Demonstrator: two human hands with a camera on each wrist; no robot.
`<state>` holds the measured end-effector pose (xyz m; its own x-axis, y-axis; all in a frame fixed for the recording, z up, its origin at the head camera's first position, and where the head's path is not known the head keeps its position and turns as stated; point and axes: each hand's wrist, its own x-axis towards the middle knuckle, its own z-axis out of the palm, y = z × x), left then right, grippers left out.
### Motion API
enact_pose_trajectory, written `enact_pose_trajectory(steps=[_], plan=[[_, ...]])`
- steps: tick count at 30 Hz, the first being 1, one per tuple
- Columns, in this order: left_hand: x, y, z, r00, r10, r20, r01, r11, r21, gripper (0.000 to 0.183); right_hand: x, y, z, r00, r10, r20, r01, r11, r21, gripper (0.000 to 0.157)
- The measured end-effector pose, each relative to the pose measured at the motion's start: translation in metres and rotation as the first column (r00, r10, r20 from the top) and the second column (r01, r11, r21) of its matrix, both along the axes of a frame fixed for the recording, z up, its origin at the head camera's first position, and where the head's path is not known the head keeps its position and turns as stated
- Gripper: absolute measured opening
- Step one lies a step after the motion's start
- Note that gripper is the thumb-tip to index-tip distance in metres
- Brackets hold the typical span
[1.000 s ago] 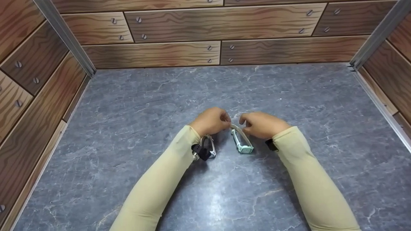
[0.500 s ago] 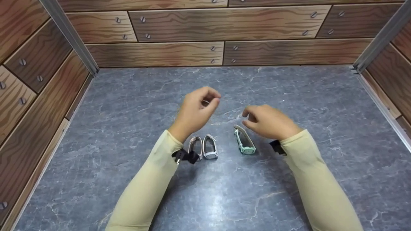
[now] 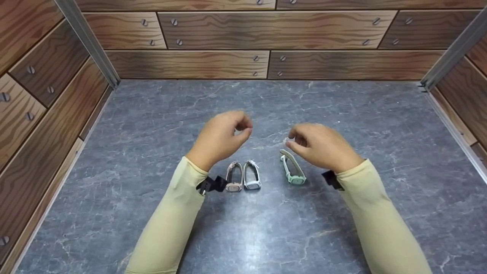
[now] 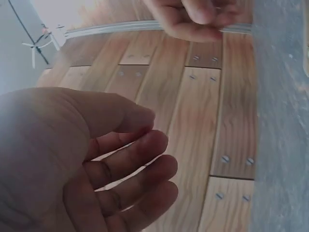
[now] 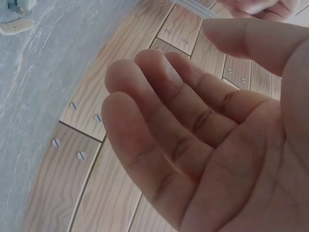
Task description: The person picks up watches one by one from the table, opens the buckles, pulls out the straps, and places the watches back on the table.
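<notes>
- A grey tabletop (image 3: 152, 114), smooth-looking and veined like marble in paler lines, with a glossy patch of light near the person.
- Walls (image 3: 213, 30) around it, patterned as wooden planks with wavy dark grain.
- Straight grey corner posts (image 3: 87, 42), metallic in look, between the walls.
- Pale yellow sleeves (image 3: 163, 220), close-fitting cloth with slight creases, along both forearms.
- The right hand (image 3: 323, 146), fingers gently bent and thumb apart from them, gripping nothing, just beside the green watch.
- The left hand (image 3: 220, 137), raised well apart from the right, fingers loosely curved and thumb near the forefinger, likewise gripping nothing.
- The green watch (image 3: 296, 180), on the tabletop between the forearms: a long, narrow loop with a rounded rectangular face towards the person and its strap ends parted at the far side.
- The white watch (image 3: 252, 185), a slim oval loop to its left.
- The pink watch (image 3: 234, 187), a similar oval just beside the white one.
- Black, blocky wrist devices (image 3: 207, 185) at both cuffs.
- Round, slotted screw heads (image 3: 174, 21) on the planks.
</notes>
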<state>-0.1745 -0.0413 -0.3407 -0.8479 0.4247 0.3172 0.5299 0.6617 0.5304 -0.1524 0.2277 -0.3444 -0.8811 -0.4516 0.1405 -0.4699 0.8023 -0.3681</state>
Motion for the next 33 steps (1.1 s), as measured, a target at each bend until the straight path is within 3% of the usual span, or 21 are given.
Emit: enact_pose_trajectory(steps=[8,17,24,29,33], plan=[[-0.013,0.002,-0.021,0.992,-0.042,0.117,0.055,0.992,-0.116,0.011,0.001,-0.001,0.001,1.000,0.013,0.002,-0.013,1.000,-0.001,0.021],[-0.020,0.006,-0.048,0.951,-0.077,0.301,0.169,0.941,-0.294,0.023,0.000,0.001,-0.001,1.000,0.017,0.014,-0.017,1.000,0.023,0.024],[-0.022,0.008,-0.058,0.934,-0.078,0.349,0.191,0.934,-0.302,0.019,0.000,0.002,-0.002,0.997,0.027,0.066,-0.030,0.998,0.046,0.028],[-0.023,0.010,-0.062,0.927,-0.068,0.369,0.189,0.934,-0.304,0.015,-0.001,0.002,-0.002,0.997,0.033,0.066,-0.036,0.998,0.047,0.028],[-0.024,0.012,-0.064,0.910,-0.075,0.407,0.200,0.941,-0.274,0.014,-0.001,0.002,-0.002,0.997,0.037,0.064,-0.041,0.998,0.047,0.028]])
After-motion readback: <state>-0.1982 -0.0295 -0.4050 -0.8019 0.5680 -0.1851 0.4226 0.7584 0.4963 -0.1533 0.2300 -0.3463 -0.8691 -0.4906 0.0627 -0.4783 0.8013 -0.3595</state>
